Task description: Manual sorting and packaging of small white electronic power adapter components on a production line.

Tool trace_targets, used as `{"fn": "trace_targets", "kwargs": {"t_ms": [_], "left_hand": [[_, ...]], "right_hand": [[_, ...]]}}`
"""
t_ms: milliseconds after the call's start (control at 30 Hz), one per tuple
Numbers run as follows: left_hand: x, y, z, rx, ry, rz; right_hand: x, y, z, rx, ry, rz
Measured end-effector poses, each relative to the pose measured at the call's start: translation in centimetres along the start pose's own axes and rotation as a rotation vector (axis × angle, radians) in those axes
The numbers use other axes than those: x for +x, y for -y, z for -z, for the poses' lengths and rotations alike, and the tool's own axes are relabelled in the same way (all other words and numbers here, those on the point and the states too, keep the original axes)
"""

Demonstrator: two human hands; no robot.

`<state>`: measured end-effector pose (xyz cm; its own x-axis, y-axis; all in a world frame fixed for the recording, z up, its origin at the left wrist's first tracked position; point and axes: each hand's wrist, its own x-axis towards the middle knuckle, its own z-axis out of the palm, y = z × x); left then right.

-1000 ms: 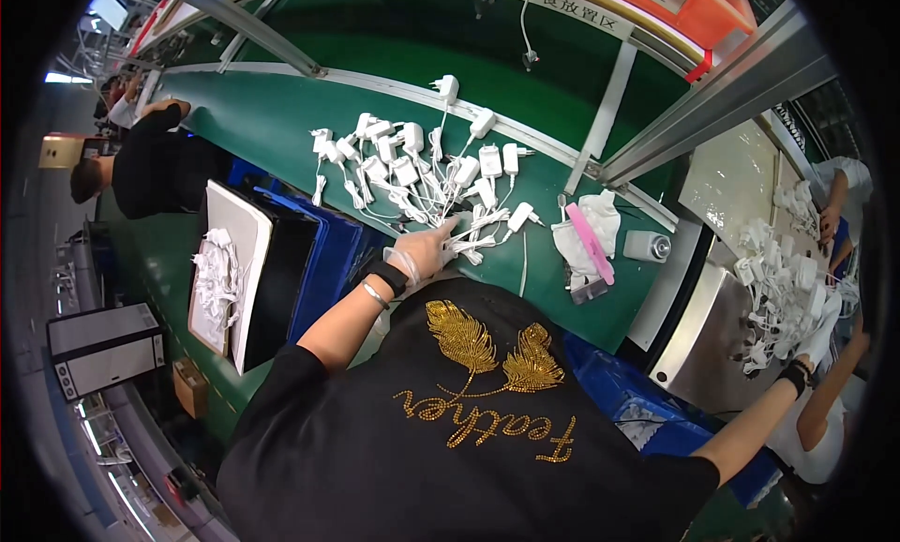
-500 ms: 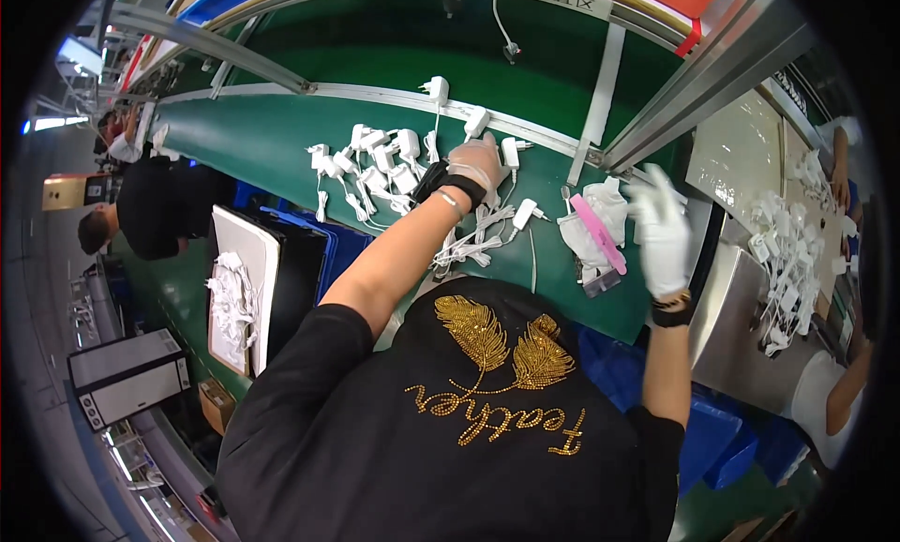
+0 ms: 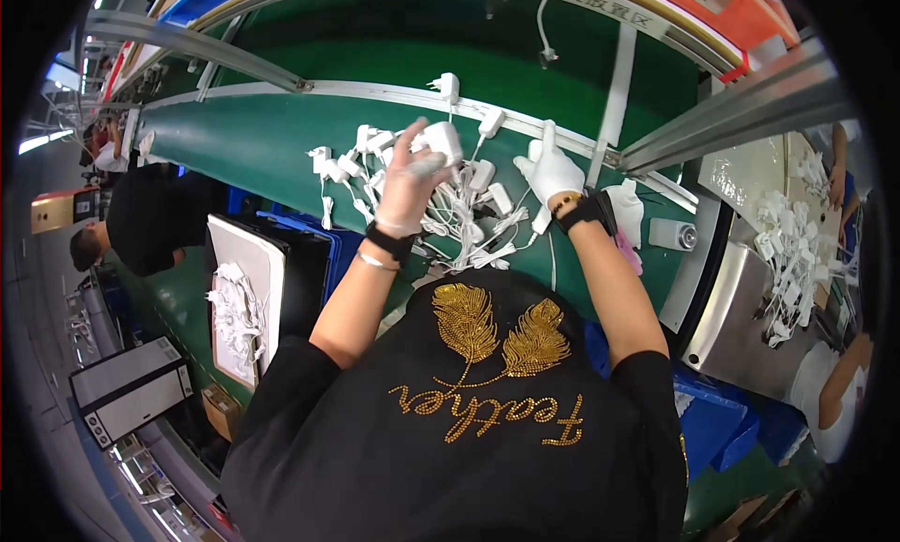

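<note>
In my gloved left hand [image 3: 405,197] is a white power adapter [image 3: 444,143], lifted above a pile of similar adapters and cords [image 3: 459,214] on the green bench [image 3: 234,134]. The index finger of that hand points up. My gloved right hand [image 3: 557,176] is at the right side of the pile, its thumb and index finger spread apart. Between them shows the end of another white adapter [image 3: 535,150]. Two more adapters stand on the pale rail, one adapter [image 3: 448,86] farther left and one adapter [image 3: 490,122] between my hands.
Right of my right wrist lie a crumpled white cloth [image 3: 626,210], a partly hidden pink strip [image 3: 628,259] and a clear container [image 3: 672,234]. Metal posts [image 3: 731,101] frame the bench. Another table with white cords [image 3: 786,261] is at right. A cord-filled tray [image 3: 276,303] stands at left.
My left hand has moved left from the rail and now holds an adapter up. My right hand has come left from beside the cloth to an adapter. The head view has shifted slightly.
</note>
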<state>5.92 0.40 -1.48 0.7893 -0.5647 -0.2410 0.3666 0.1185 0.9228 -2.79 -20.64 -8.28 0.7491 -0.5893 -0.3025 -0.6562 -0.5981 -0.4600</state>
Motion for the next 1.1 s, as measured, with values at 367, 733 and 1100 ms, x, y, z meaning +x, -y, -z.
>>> {"fn": "trace_targets", "kwargs": {"t_ms": [367,733,1100], "left_hand": [[-6.5,-3.3,0.9,-0.532,0.063,0.067],[-9.1,-5.9,-6.4,-0.155,0.291,0.051],[-9.7,-5.4,-7.5,-0.111,0.239,0.126]], "right_hand": [[-4.0,1.2,1.2,1.409,0.407,0.026],[-15.5,4.7,10.3,1.411,0.297,0.179],[-16.9,3.6,9.8,1.338,0.234,0.183]]}}
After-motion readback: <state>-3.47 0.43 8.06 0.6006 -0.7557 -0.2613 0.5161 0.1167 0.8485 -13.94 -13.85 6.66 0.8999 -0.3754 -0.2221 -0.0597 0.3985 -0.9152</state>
